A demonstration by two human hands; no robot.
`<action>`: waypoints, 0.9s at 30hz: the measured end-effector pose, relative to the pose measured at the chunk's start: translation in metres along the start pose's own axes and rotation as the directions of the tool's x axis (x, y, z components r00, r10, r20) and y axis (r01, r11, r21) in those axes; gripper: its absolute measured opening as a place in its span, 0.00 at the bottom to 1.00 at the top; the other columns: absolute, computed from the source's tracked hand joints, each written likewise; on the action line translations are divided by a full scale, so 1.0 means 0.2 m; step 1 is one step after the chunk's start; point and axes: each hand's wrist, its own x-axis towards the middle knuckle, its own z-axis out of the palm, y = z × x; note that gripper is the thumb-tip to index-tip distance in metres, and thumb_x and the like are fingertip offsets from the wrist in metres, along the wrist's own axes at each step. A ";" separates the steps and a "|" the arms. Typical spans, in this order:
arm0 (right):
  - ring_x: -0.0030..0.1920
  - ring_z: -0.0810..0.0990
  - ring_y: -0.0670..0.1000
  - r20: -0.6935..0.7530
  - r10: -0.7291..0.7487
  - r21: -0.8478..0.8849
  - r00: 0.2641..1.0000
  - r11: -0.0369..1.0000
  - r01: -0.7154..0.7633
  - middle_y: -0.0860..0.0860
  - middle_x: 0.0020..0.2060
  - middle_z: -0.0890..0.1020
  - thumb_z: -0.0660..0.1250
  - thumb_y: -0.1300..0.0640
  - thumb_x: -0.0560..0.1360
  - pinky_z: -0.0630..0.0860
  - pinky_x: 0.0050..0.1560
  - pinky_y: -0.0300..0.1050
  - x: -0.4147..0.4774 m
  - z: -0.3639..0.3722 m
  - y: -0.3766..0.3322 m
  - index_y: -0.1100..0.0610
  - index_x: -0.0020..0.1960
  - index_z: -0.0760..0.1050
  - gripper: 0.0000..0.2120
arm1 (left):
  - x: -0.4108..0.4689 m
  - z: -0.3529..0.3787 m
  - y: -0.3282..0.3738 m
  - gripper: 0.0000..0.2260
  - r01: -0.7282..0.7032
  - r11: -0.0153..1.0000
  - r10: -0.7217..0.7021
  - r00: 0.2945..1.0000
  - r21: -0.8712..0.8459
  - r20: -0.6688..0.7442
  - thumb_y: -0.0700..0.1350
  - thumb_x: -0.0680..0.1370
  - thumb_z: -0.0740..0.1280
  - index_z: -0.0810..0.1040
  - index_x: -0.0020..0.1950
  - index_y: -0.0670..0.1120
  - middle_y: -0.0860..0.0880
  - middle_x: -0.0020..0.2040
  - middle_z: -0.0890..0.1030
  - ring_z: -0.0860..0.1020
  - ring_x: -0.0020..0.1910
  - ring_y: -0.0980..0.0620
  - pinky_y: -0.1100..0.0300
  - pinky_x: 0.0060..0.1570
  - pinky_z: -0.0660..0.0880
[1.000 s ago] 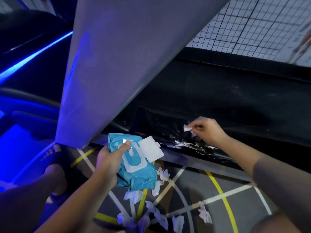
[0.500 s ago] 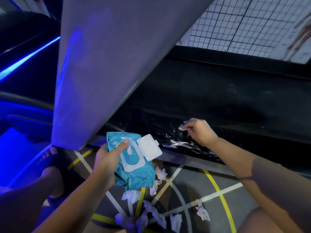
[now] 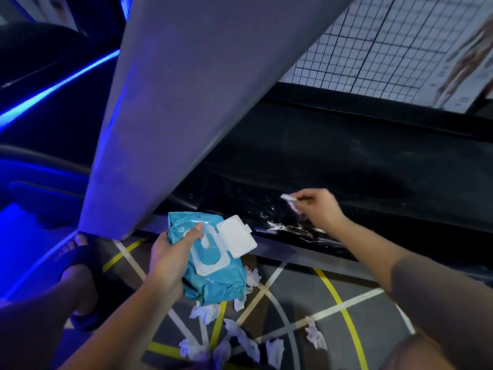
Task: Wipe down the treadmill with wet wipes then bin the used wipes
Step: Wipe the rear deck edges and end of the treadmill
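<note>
White wipe (image 3: 289, 201) | we're pinching it in our right hand (image 3: 318, 209) at the black treadmill rail (image 3: 400, 217), which is running left-right ahead | left hand (image 3: 170, 260) is gripping the teal pack (image 3: 216, 279), nearer the dropped wipes (image 3: 240, 339) on the floor (image 3: 378, 343)

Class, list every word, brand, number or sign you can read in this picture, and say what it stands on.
No text can be read as it stands.
Wipes pack: a small round mark beside the flip lid, too blurred to read.
Wall poster: blocks of small print, too small to read.
Grid chart: ruled lines only, no numbers legible.
</note>
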 end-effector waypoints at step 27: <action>0.29 0.74 0.38 0.136 0.017 -0.180 0.991 0.984 0.008 0.38 0.27 0.79 0.70 0.65 0.75 0.68 0.32 0.30 0.19 0.13 0.05 0.53 0.46 0.85 0.09 | 0.05 -0.05 0.02 0.12 0.010 1.000 -0.011 1.000 0.027 0.021 0.45 0.79 0.75 0.83 0.59 0.39 0.39 0.50 0.88 0.87 0.48 0.36 0.37 0.52 0.84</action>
